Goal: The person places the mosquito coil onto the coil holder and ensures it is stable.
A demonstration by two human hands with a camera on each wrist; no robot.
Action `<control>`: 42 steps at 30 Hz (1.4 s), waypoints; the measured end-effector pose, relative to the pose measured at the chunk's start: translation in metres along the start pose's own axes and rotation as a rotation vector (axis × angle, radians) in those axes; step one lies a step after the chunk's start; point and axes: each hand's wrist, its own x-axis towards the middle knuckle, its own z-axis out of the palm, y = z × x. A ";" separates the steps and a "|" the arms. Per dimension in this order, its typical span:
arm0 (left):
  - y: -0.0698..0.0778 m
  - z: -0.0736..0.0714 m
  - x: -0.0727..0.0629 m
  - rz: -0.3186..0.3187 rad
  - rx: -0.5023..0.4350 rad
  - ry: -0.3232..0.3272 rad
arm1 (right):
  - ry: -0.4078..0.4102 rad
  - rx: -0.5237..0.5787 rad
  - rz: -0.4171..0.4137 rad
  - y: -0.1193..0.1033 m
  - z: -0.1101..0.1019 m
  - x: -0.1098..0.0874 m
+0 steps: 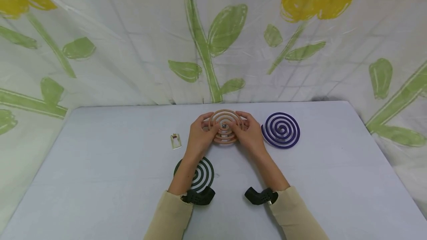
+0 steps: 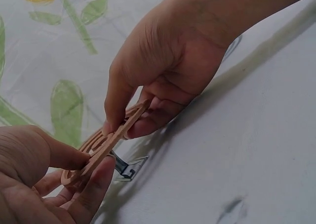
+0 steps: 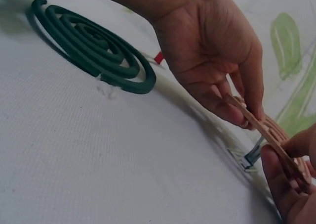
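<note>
Both hands hold a tan mosquito coil (image 1: 225, 142) between them, above the table near its far edge. My left hand (image 1: 199, 139) pinches the coil's left side, thumb on top and fingers beneath. On the opposite side my right hand (image 1: 252, 136) grips it the same way, with the two thumbs near the centre. A small metal stand (image 2: 129, 170) is under the coil in the left wrist view, and its tip shows at the coil's middle from above. Seen from the wrists, the coil is tilted edge-on. The fingers underneath are partly hidden.
A purple coil (image 1: 295, 130) lies flat right of the right hand. A green coil (image 1: 212, 173) lies partly under the left forearm. Left of the left hand is a small gold metal stand (image 1: 175, 142) with a red bit. A flower-printed curtain (image 1: 140, 62) hangs behind the white table (image 1: 116, 173).
</note>
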 end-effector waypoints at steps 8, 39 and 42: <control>0.001 -0.001 -0.001 -0.005 0.022 0.007 | 0.005 -0.021 -0.037 -0.001 0.001 -0.001; 0.001 -0.003 -0.002 -0.011 0.019 -0.023 | 0.012 -0.041 -0.038 0.000 0.004 -0.002; 0.002 -0.003 -0.002 -0.008 0.012 -0.025 | 0.014 -0.029 -0.039 0.001 0.004 -0.002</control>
